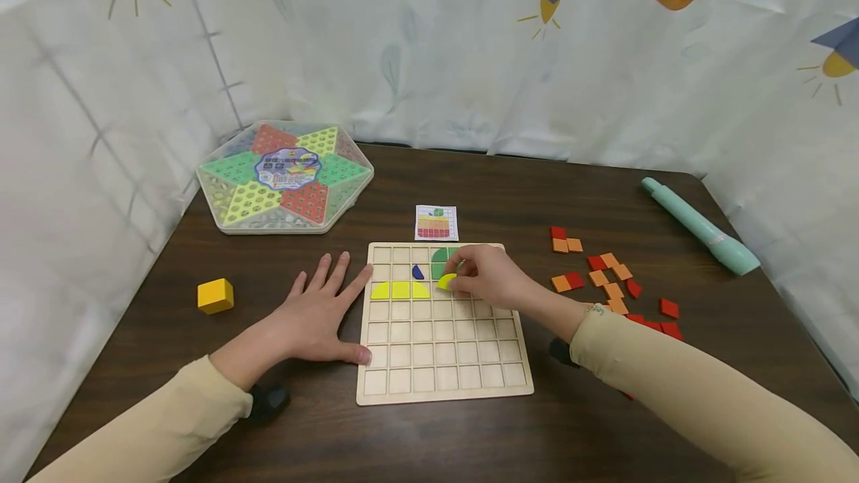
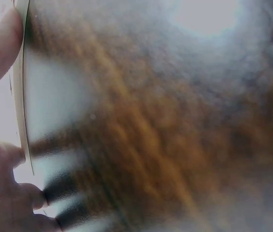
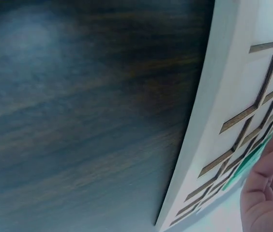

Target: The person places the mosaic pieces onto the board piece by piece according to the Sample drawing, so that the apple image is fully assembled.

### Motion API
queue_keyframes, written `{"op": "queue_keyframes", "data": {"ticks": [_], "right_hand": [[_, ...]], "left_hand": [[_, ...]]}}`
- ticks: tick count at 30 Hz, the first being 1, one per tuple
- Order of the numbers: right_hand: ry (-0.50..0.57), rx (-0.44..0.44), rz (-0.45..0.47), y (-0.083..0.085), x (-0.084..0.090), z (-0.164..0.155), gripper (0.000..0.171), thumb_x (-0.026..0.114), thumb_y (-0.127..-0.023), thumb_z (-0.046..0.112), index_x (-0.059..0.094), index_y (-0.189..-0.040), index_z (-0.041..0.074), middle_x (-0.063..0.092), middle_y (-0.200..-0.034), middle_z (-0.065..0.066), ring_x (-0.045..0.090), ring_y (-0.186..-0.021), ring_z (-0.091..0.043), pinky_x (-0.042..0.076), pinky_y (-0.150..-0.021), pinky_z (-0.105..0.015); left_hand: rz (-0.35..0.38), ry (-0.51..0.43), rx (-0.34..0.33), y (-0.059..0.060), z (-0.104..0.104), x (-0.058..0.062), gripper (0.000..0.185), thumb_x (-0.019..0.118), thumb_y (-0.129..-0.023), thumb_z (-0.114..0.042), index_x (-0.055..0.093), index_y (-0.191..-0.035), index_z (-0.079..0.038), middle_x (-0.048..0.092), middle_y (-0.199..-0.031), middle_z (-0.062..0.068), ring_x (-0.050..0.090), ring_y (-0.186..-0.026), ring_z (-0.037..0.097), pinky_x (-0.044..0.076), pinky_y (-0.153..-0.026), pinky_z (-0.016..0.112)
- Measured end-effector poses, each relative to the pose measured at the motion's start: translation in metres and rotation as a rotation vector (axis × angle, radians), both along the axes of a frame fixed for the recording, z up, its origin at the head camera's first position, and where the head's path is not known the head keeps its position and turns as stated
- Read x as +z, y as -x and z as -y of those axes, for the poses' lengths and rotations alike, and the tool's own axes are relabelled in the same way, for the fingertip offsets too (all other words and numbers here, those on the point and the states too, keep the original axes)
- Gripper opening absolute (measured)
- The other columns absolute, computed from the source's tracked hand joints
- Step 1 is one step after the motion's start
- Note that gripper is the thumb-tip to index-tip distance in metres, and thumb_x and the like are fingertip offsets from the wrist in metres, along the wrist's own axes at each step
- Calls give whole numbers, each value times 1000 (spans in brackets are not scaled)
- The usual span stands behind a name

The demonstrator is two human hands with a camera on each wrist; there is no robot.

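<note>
Steadied by the flat left hand [image 1: 321, 317], the wooden grid board [image 1: 443, 371] receives a yellow curved piece [image 1: 446, 281], pinched by the right hand [image 1: 488, 278]; a tilted release could jam it across neighbouring cells.

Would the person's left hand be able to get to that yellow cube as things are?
Probably yes. The left hand lies flat and holds nothing, and only bare table shows between it and the yellow cube.

Dark wooden table [image 1: 510, 438] bears grid board [image 1: 443, 379], yellow cube [image 1: 215, 296], loose tiles [image 1: 607, 282].
</note>
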State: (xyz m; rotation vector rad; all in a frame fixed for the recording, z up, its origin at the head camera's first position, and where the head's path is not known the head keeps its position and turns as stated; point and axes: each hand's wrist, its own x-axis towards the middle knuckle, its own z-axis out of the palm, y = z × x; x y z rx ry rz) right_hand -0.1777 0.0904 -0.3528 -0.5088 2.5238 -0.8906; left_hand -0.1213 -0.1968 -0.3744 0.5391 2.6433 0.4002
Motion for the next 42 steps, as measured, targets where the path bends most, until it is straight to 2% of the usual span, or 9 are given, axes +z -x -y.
{"op": "queue_keyframes", "data": {"ticks": [9, 17, 28, 35, 42], "right_hand": [[-36, 46, -52, 0, -4, 9, 7, 76, -92, 10, 80, -98, 9, 75, -85, 0, 59, -72, -10, 49, -69, -24], [-93, 82, -174, -2, -5, 13, 8, 77, -92, 11, 83, -96, 11, 78, -92, 0, 62, -78, -9, 50, -70, -25], [-127, 147, -266, -2, -7, 15, 9, 76, -91, 6, 82, -89, 12, 77, -90, 1, 65, -84, -13, 55, -76, -28], [-144, 179, -294, -3, -7, 13, 10, 75, -91, 5, 82, -93, 11, 77, -94, -1, 67, -89, -16, 57, -80, -30], [-130, 121, -294, -6, 1, 3, 16, 72, -93, 4, 82, -105, 11, 78, -104, -1, 67, -91, -16, 58, -83, -32]], "left_hand": [[-12, 0, -8, -1, 0, 1, 126, 76, -73, -74, 17, -165, -12, 3, -169, 30, 2, -154, 57, 12, -114, 80], [-13, 4, -4, -1, 0, 2, 126, 76, -73, -74, 17, -165, -12, 5, -169, 30, 2, -154, 57, 12, -114, 80], [-20, -4, -8, -2, 0, 2, 126, 77, -73, -73, 18, -165, -11, 5, -169, 31, 4, -154, 58, 13, -114, 80], [-23, -4, -5, -1, 0, 0, 126, 77, -73, -74, 18, -165, -11, 5, -169, 30, 4, -154, 57, 12, -114, 80], [-17, 1, -3, -2, 0, -2, 126, 76, -72, -74, 18, -165, -12, 5, -169, 30, 3, -154, 57, 12, -114, 80]]}}
